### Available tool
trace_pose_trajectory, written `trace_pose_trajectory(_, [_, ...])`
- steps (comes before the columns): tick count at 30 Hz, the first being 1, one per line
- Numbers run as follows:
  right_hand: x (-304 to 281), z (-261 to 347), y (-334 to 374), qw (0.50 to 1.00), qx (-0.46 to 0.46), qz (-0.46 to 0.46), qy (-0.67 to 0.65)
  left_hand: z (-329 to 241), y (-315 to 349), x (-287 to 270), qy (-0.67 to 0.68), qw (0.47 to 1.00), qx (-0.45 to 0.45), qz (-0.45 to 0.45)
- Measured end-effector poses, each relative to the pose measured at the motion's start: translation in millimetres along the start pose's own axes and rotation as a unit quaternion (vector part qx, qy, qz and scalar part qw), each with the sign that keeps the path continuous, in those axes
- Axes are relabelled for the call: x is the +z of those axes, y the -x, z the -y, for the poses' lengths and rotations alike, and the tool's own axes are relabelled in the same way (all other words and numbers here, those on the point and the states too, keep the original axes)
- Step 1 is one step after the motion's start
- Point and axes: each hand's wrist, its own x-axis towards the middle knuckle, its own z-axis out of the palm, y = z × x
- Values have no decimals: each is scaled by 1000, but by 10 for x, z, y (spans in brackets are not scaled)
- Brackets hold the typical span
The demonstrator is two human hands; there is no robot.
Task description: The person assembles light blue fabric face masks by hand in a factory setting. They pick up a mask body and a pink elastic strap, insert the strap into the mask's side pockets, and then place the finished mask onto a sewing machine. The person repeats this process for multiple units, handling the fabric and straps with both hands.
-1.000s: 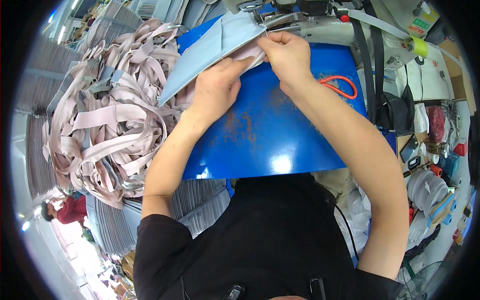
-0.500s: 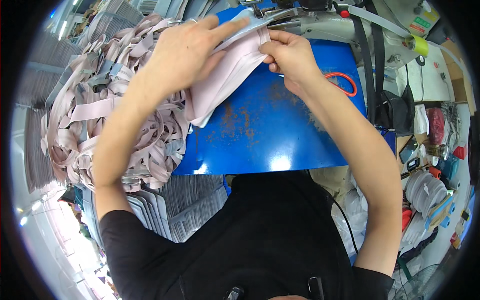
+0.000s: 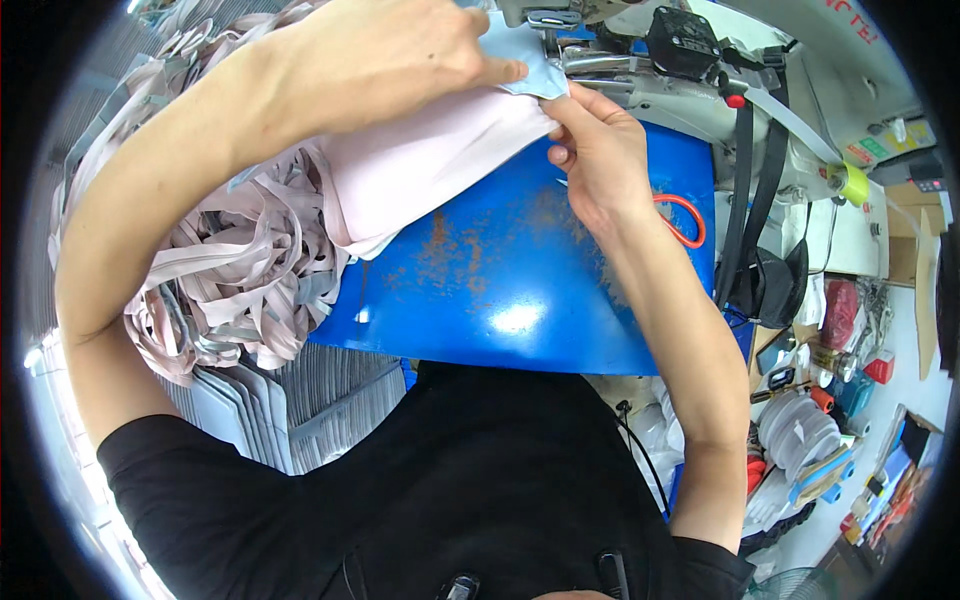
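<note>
A pale pink fabric piece point(image 3: 425, 165) lies slanted over the blue work surface, with a light blue fabric piece point(image 3: 530, 62) at its upper end under the sewing machine's head point(image 3: 553, 22). My left hand point(image 3: 405, 62) rests on the cloth from the left, a finger stretched toward the light blue part; its other fingers show only partly. Thumb and fingers of my right hand point(image 3: 605, 150) pinch the fabric's right corner, just below the machine. Red-handled scissors point(image 3: 683, 220) lie beside my right wrist, their blades mostly hidden beneath it.
A tangled heap of pink and grey fabric strips point(image 3: 260, 250) fills the left side. Stacked grey panels point(image 3: 330, 400) stand below it. Black straps point(image 3: 755, 190) hang right of the blue surface point(image 3: 520, 290), whose paint is worn. Spools and small items point(image 3: 800, 430) crowd the right.
My left hand has moved up and over the cloth, its elbow swinging outward left. The light blue piece shows more plainly by the machine. My right hand still pinches the fabric edge. The view has shifted.
</note>
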Motion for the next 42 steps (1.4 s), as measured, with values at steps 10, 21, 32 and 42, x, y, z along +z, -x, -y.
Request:
trace_pose_trajectory(10, [16,-108,-89,999,-27,-22,-18,-330,-118,10,81,992,-98,-19])
trace_pose_trajectory(21, [-76,-278,-11,991,-72,16,-114,-971,-577,198,138,950,-220,-175])
trace_pose_trajectory(32, [-765,-534,762,949,-199,54,237,-1670,-440,428,319,826,-346,-309])
trace_pose_trajectory(42, [-676,-390,1389,997,-20,49,61,-2276,-119,287,345,806,-222,-427])
